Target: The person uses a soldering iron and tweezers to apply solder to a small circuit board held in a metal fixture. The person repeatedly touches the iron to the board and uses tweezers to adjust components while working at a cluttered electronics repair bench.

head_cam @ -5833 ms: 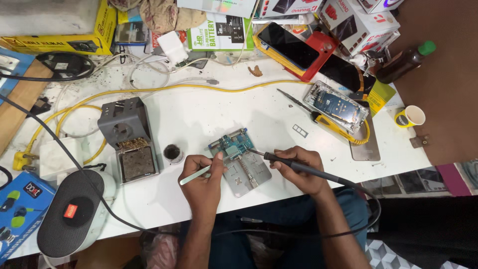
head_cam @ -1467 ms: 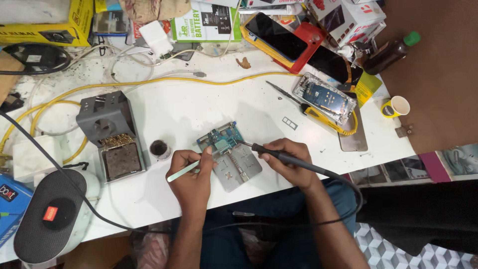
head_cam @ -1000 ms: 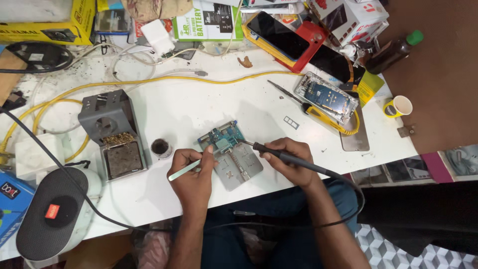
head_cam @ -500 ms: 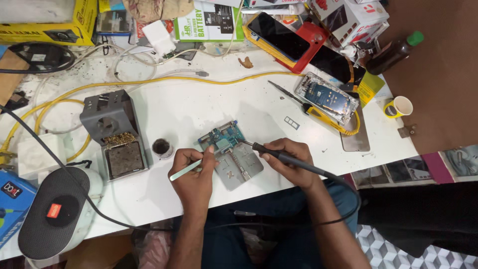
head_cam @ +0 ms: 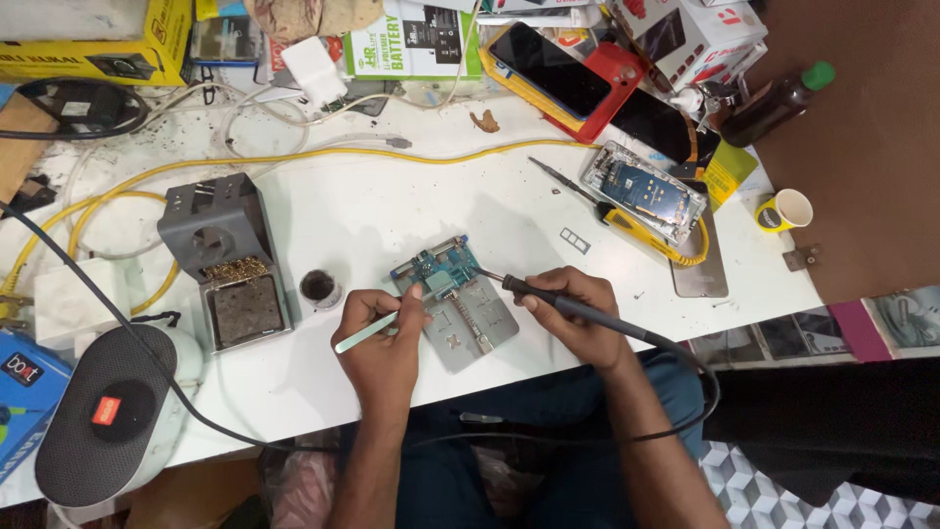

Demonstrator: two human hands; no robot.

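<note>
A small blue-green circuit board [head_cam: 439, 266] is clamped on a grey metal holder plate [head_cam: 470, 328] at the table's front. My left hand [head_cam: 377, 338] grips pale green tweezers [head_cam: 364, 333], their tips at the board's left side. My right hand [head_cam: 571, 313] holds a black soldering iron [head_cam: 548, 297] like a pen, its tip touching the board's right edge. The iron's black cable [head_cam: 685, 358] loops off the table edge toward my lap.
A grey soldering-iron stand with brass wool [head_cam: 227, 260] and a small round tin [head_cam: 319, 287] sit left of the board. An opened phone [head_cam: 641, 191], a screwdriver [head_cam: 563, 181], a yellow cable [head_cam: 294, 157], boxes, a paper cup [head_cam: 786, 209] and a dark oval speaker [head_cam: 106, 411] crowd the white table [head_cam: 411, 186].
Both hands keep nearly the same pose over the board. The camera view has shifted slightly, so the scene sits a little lower and to the right than before.
</note>
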